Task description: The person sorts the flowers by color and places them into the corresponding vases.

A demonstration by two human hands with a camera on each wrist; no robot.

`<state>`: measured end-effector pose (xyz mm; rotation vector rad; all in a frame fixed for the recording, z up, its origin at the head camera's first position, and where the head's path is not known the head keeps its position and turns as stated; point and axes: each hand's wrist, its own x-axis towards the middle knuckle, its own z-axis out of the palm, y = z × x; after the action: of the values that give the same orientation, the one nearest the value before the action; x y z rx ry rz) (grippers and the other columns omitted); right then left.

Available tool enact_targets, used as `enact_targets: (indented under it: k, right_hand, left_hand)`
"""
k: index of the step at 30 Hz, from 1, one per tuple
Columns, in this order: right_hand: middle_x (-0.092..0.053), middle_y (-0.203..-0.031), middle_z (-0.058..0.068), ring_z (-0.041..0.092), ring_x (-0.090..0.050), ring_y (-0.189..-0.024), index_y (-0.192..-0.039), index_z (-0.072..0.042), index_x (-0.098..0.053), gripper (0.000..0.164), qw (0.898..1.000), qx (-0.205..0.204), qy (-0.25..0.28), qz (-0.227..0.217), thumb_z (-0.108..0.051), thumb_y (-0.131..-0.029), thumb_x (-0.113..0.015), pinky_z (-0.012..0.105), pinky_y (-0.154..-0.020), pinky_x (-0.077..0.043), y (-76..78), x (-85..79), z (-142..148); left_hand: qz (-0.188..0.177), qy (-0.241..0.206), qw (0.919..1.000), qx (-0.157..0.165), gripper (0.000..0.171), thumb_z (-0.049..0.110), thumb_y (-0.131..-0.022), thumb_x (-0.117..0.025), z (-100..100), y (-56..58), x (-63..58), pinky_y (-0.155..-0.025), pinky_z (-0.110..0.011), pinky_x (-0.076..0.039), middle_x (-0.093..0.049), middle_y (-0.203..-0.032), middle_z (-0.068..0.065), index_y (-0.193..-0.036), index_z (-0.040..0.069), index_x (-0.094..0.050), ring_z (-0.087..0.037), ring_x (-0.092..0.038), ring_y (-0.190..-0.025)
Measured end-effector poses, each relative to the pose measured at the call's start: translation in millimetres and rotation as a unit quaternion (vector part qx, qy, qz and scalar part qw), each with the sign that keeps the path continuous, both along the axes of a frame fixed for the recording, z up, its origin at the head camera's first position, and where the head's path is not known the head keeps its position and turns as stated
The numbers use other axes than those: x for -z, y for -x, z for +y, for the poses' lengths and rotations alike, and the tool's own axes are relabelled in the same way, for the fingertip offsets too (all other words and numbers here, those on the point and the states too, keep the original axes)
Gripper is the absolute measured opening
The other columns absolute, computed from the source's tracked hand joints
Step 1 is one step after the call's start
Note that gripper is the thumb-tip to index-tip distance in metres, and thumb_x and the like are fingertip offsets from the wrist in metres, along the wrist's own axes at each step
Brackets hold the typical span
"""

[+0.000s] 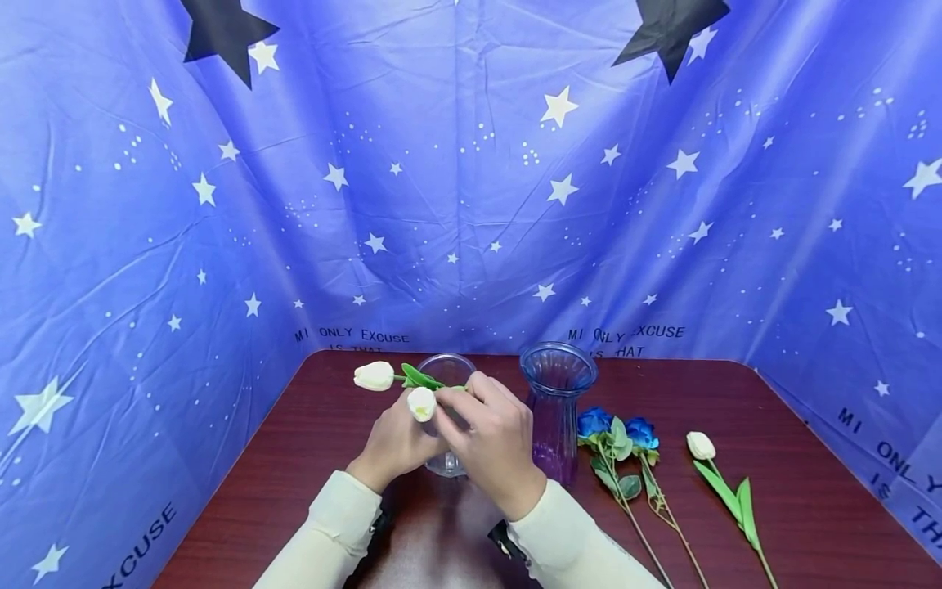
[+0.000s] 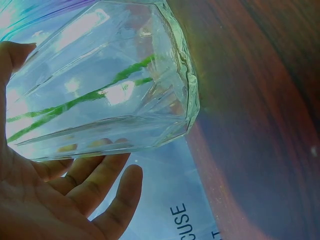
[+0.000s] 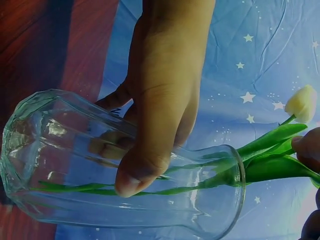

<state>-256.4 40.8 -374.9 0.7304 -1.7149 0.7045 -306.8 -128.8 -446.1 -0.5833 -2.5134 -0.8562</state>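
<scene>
A clear glass vase (image 1: 446, 466) stands on the table, with my left hand (image 1: 400, 442) gripping its side. In the right wrist view, the left thumb lies across the vase body (image 3: 90, 212) and the fingers pass behind it. Two white tulips, one tulip (image 1: 374, 375) pointing left and the other tulip (image 1: 422, 404) toward me, lean out over the rim. Their green stems (image 2: 60, 109) cross inside the glass, seen in the left wrist view. My right hand (image 1: 491, 438) is above the vase mouth, its fingertips pinching a tulip by the green leaves (image 3: 275, 167).
To the right of the clear vase stands a purple-blue glass vase (image 1: 559, 384). Two blue roses (image 1: 640, 433) lie beside it, and a single white tulip (image 1: 702, 446) lies farther right on the dark red table (image 1: 243, 523). Blue star-patterned cloth (image 1: 456, 204) surrounds the table.
</scene>
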Motion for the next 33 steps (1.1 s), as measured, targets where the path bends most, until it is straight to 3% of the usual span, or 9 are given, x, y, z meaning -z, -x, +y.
enact_targets:
  k: [13,19,28,33]
  right_hand:
    - [-0.042,-0.065,-0.007,0.008,-0.033,-0.055,-0.091,-0.02,-0.082,0.009,0.999,0.029,-0.021,-0.009,-0.017,-0.082,-0.082,0.024,-0.047,-0.028,8.2,9.8,-4.7]
    - [-0.045,-0.065,-0.008,0.006,-0.034,-0.053,-0.092,-0.021,-0.082,0.009,1.0,0.024,-0.012,-0.011,-0.02,-0.083,-0.084,0.022,-0.047,-0.029,8.5,10.2,-3.6]
    - [-0.042,-0.066,-0.01,0.003,-0.032,-0.053,-0.089,-0.023,-0.081,0.006,0.999,0.017,-0.016,-0.03,-0.024,-0.084,-0.085,0.02,-0.047,-0.027,10.2,12.6,-2.5]
    - [-0.04,-0.066,-0.01,0.004,-0.031,-0.054,-0.088,-0.022,-0.081,0.007,0.999,0.016,-0.017,-0.036,-0.021,-0.082,-0.085,0.021,-0.047,-0.026,9.4,12.7,-0.7]
  left_hand:
    - [0.021,0.005,0.9997,0.004,0.059,0.045,-0.072,-0.086,-1.3,0.3,2.0,-0.065,-0.043,-0.058,-0.068,-0.107,-0.006,-0.118,0.013,-0.067,-0.024,-0.07,-0.081]
    - [0.023,0.012,0.9996,0.009,0.066,0.046,-0.073,-0.086,-1.5,0.8,1.0,-0.07,-0.045,-0.059,-0.068,-0.111,-0.004,-0.125,0.013,-0.062,-0.024,-0.071,-0.086]
    - [0.022,0.029,0.9993,-0.003,0.069,0.047,-0.072,-0.086,-1.0,2.2,0.8,-0.069,-0.045,-0.058,-0.065,-0.106,-0.002,-0.125,0.012,-0.059,-0.022,-0.067,-0.082]
    - [0.011,0.039,0.9989,-0.021,0.057,0.043,-0.071,-0.086,1.2,2.6,-0.6,-0.063,-0.041,-0.057,-0.062,-0.096,0.0,-0.113,0.014,-0.062,-0.019,-0.063,-0.073]
